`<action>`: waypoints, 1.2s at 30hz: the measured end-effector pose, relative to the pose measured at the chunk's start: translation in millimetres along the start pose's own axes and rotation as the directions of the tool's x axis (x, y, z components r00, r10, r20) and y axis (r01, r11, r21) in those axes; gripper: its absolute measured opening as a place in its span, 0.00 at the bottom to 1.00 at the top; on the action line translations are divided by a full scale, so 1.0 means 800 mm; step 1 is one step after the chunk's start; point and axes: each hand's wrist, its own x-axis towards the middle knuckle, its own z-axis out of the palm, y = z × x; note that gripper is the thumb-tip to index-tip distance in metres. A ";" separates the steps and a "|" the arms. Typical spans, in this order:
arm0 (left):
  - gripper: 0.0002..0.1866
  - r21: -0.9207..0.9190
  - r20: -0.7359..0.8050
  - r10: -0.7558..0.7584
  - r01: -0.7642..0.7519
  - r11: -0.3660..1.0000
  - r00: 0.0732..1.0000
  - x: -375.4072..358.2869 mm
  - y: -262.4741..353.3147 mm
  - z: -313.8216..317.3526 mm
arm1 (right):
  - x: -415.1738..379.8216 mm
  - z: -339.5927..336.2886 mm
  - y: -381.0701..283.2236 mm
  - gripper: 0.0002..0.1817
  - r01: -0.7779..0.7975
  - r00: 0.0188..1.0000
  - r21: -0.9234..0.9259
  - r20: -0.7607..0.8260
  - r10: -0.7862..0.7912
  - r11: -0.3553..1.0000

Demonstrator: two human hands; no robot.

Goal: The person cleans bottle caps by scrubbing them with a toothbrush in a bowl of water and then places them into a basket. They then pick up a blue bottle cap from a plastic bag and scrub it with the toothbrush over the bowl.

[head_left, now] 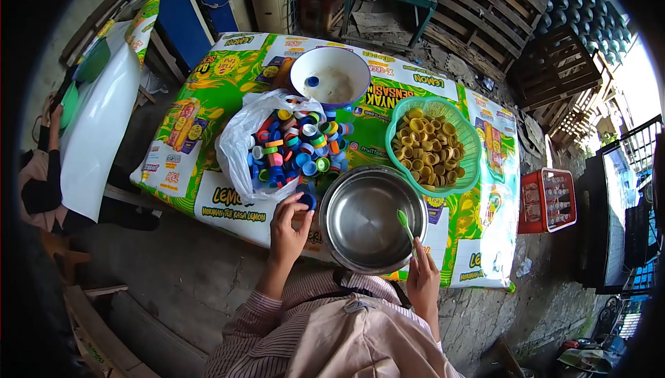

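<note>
My left hand (pixel 289 224) is closed on a dark blue bottle cap (pixel 307 201), just below an open clear plastic bag (pixel 234 144) full of mixed coloured caps (pixel 276 158). In my right hand (pixel 422 270) is a toothbrush (pixel 404 221) with a green head, held over the right side of a steel bowl (pixel 370 215). The steel bowl has nothing visible inside. Behind the bag, a white bowl (pixel 346 66) contains cloudy liquid and one blue cap (pixel 313 81). A green basket (pixel 471 144) to the right holds many yellow-brown caps (pixel 428 149).
A colourful printed cloth (pixel 173 166) covers the table. At the far left, another person's arm (pixel 54 125) touches a green container (pixel 70 104) by a white surface. A red crate (pixel 532 201) stands on the floor right of the table, with wooden pallets (pixel 485 11) behind.
</note>
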 end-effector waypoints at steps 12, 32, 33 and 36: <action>0.55 -0.041 0.745 -0.013 0.066 0.997 0.667 0.035 0.046 0.101 | -0.009 -0.012 0.006 0.23 -0.036 0.997 0.018 -0.068 0.037 0.999; 0.57 -0.120 0.712 0.048 0.055 0.991 0.700 0.032 0.039 0.113 | -0.007 -0.018 0.014 0.24 -0.059 0.998 0.050 -0.002 0.060 0.997; 0.57 -0.151 0.700 0.062 0.063 0.987 0.711 0.032 0.040 0.112 | -0.005 -0.017 0.015 0.24 -0.058 0.998 0.050 -0.004 0.058 0.997; 0.58 -0.229 0.656 0.115 0.051 0.972 0.746 0.033 0.045 0.109 | -0.003 -0.014 0.015 0.24 -0.009 0.999 0.008 -0.030 0.009 1.000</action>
